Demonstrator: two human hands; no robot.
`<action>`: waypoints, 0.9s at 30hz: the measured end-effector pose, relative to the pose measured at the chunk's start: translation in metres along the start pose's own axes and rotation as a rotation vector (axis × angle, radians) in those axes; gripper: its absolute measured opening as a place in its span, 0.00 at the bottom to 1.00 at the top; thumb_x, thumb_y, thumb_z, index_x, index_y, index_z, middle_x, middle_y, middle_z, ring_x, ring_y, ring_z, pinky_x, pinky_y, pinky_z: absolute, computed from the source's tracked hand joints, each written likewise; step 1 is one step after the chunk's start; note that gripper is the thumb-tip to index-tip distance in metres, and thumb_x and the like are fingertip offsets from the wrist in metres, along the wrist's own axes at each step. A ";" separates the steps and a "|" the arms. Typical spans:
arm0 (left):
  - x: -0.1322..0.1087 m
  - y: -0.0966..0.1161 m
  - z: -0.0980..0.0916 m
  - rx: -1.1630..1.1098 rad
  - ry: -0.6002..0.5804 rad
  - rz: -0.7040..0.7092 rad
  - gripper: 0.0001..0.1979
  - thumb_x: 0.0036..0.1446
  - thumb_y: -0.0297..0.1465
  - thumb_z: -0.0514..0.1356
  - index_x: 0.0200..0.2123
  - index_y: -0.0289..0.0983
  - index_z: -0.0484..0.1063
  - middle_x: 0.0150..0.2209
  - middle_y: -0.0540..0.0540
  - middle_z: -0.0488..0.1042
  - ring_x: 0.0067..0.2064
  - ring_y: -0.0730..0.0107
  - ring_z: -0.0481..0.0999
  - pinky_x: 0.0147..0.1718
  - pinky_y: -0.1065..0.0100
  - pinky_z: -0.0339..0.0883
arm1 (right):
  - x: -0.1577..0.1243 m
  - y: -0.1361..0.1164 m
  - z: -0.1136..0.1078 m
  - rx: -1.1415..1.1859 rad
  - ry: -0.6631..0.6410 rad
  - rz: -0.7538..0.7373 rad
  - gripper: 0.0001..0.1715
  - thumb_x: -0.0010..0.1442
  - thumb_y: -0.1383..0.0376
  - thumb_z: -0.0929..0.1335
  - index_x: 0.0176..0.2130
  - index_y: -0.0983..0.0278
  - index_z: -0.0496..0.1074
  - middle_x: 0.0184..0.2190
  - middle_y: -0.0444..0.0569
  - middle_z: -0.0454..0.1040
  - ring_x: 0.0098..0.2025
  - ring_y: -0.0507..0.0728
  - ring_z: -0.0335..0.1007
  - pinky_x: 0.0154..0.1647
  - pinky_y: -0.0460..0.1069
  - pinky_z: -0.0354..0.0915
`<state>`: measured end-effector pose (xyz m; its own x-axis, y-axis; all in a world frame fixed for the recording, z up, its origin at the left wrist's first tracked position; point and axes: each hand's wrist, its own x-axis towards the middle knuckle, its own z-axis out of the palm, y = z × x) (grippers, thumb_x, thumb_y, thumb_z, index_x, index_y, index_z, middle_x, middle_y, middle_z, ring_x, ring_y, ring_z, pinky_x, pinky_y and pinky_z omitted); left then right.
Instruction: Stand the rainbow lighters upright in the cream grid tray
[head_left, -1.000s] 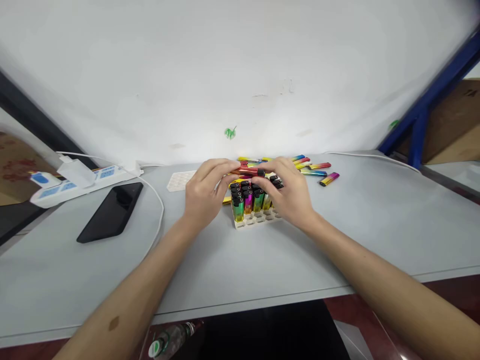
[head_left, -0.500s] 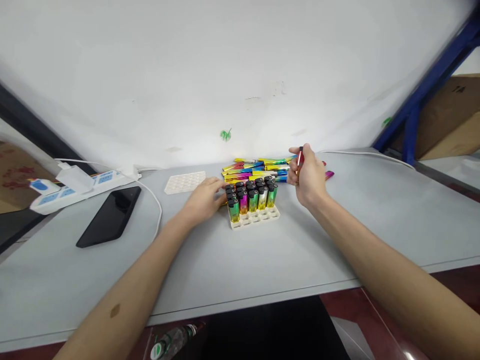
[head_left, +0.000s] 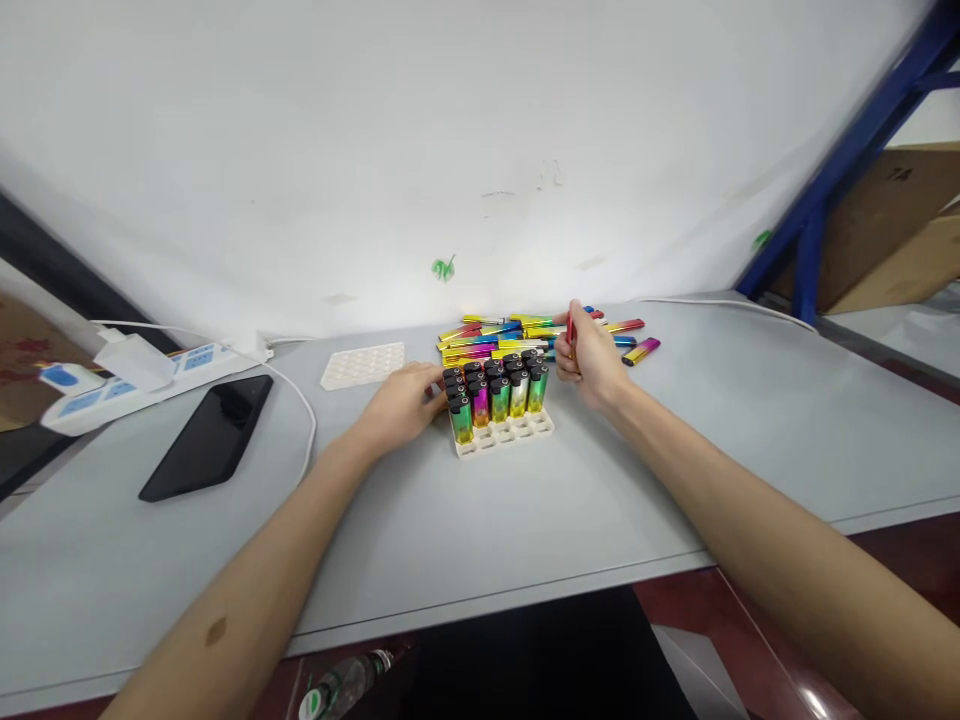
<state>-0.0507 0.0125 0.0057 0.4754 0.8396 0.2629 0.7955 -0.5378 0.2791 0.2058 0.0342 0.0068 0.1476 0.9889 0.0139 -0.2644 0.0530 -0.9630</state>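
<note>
My right hand (head_left: 592, 357) is closed around a red lighter (head_left: 571, 328), held upright above the right side of a pile of shiny multicoloured lighters (head_left: 480, 350). In front of that pile stands a white tray (head_left: 504, 436) with holes, its back rows filled with upright black-topped lighters (head_left: 500, 399). Empty holes show along the tray's front row. My left hand (head_left: 405, 405) grips the tray's left side, its fingertips partly hidden behind the lighters. One purple and yellow lighter (head_left: 641, 351) lies at the right end of the pile.
A second white tray (head_left: 364, 366) lies flat at the back left. Farther left are a black phone (head_left: 208, 437), a power strip (head_left: 161, 384) with plugs and a white cable (head_left: 304, 410). The white wall (head_left: 360, 200) rises behind the table, and a blue frame (head_left: 809, 260) stands right.
My right hand has moved left and slightly down with the red lighter, uncovering lighters at the pile's right end. My left hand stays at the tray.
</note>
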 end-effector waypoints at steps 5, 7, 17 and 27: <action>0.000 -0.001 0.001 0.006 -0.002 0.004 0.06 0.57 0.28 0.54 0.33 0.40 0.71 0.34 0.47 0.75 0.37 0.61 0.73 0.36 0.64 0.64 | -0.003 -0.002 0.000 -0.004 -0.070 0.093 0.38 0.55 0.32 0.57 0.23 0.62 0.62 0.13 0.36 0.48 0.12 0.46 0.40 0.12 0.44 0.38; 0.000 -0.001 0.001 0.007 -0.006 0.004 0.06 0.57 0.28 0.54 0.33 0.40 0.71 0.33 0.47 0.75 0.37 0.60 0.73 0.36 0.64 0.64 | -0.004 -0.001 0.000 -0.015 -0.077 0.114 0.37 0.56 0.33 0.58 0.21 0.61 0.60 0.12 0.36 0.47 0.12 0.46 0.39 0.12 0.44 0.37; 0.000 0.000 -0.001 0.005 -0.013 -0.004 0.05 0.55 0.27 0.54 0.32 0.40 0.69 0.33 0.47 0.75 0.38 0.60 0.73 0.36 0.64 0.64 | -0.003 0.004 0.002 -0.119 -0.126 0.126 0.25 0.61 0.46 0.59 0.25 0.62 0.65 0.11 0.35 0.47 0.12 0.46 0.35 0.11 0.44 0.36; -0.001 0.003 -0.002 0.002 -0.010 -0.014 0.05 0.54 0.26 0.54 0.30 0.40 0.69 0.33 0.47 0.75 0.38 0.59 0.74 0.36 0.63 0.65 | -0.005 0.007 0.003 -0.181 -0.078 0.042 0.30 0.58 0.40 0.63 0.27 0.62 0.68 0.15 0.38 0.51 0.14 0.47 0.41 0.12 0.44 0.39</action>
<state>-0.0495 0.0103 0.0083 0.4681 0.8476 0.2498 0.8027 -0.5261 0.2810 0.2004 0.0300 0.0004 0.0635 0.9979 -0.0132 -0.0920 -0.0073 -0.9957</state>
